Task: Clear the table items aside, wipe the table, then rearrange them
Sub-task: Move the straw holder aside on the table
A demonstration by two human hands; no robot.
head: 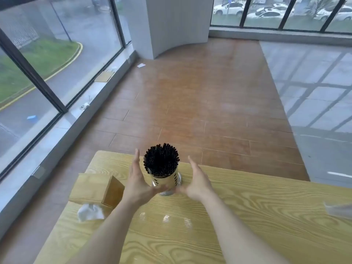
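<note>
A clear glass jar packed with black straws stands near the far edge of the light wooden table. My left hand is on its left side and my right hand on its right, palms facing the jar, fingers straight and apart. Both thumbs reach the jar's base; whether they touch it or grip it I cannot tell. A wooden tissue box lies at the table's left edge, with a white tissue sticking out of it toward me.
A clear plastic item shows at the right border on the table. Beyond the table is brown wood flooring, with tall windows on the left and a white pillar at the back.
</note>
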